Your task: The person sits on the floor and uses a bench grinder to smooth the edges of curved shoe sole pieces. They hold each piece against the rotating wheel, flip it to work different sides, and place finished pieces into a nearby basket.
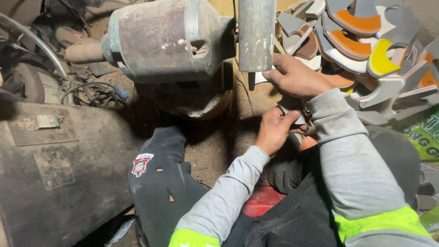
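Observation:
My right hand reaches forward under the grey sanding wheel of a bench grinder and pinches the top of a flat grey cut piece. My left hand grips the same piece from below, thumb pressed on its lower edge. The piece is mostly hidden between the two hands. Both arms wear grey sleeves with bright yellow-green bands.
A heap of curved cut pieces with orange, yellow and brown faces lies at the upper right. A large dark metal box fills the left side. Cables lie on the dusty floor. A red object sits under my legs.

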